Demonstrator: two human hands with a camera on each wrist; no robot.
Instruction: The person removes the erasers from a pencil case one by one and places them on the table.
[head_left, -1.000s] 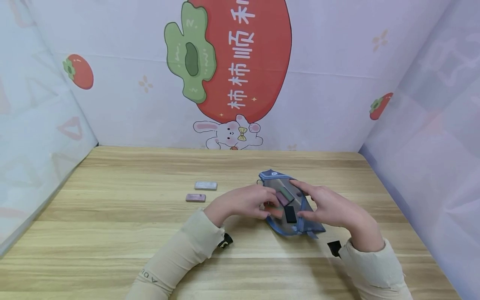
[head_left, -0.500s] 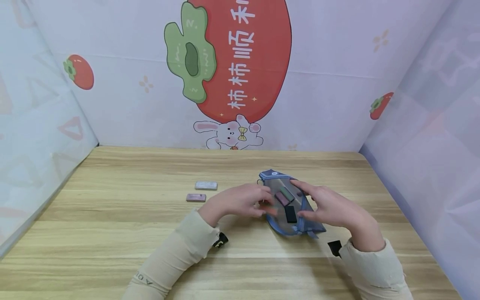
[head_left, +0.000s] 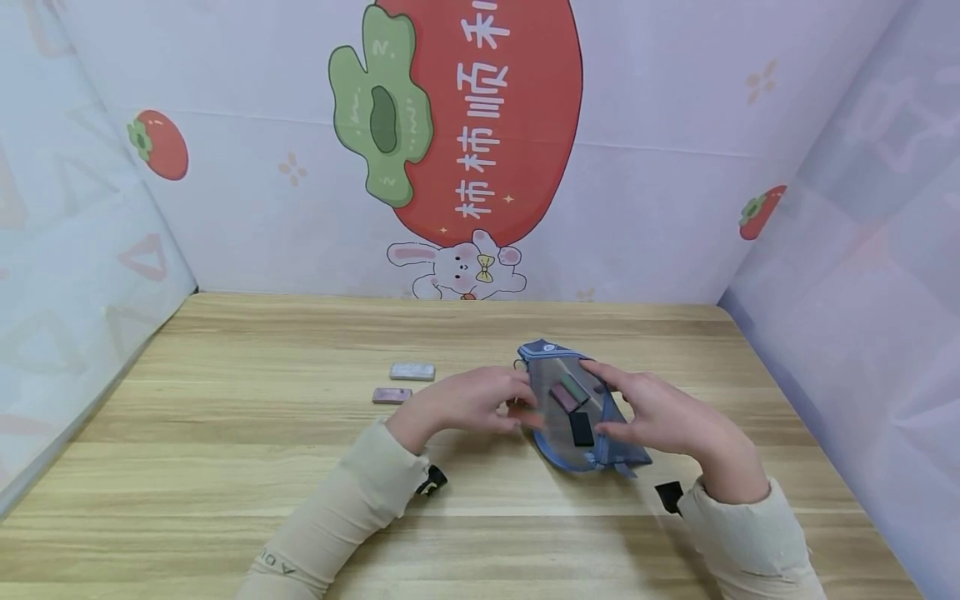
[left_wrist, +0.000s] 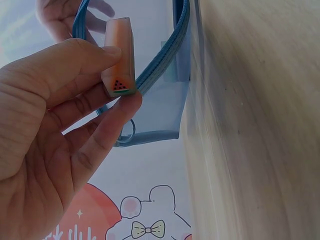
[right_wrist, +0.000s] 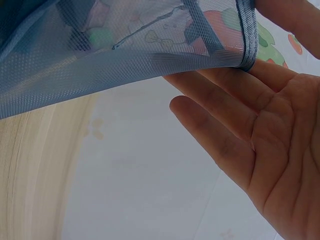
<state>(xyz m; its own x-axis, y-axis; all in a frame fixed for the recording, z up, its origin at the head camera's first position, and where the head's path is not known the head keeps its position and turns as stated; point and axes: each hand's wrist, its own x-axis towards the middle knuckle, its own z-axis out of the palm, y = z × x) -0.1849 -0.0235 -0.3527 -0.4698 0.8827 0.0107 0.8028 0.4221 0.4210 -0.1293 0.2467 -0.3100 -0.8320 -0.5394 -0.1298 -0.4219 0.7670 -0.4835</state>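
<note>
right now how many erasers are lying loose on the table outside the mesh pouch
2: a grey eraser and a pinkish eraser lie left of the left hand, which pinches an orange eraser. Others sit inside the pouch; some may be hidden.

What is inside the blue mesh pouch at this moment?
Through the mesh of the pouch, a black block, a pink one and a green one show. The right hand covers part of the inside.
</note>
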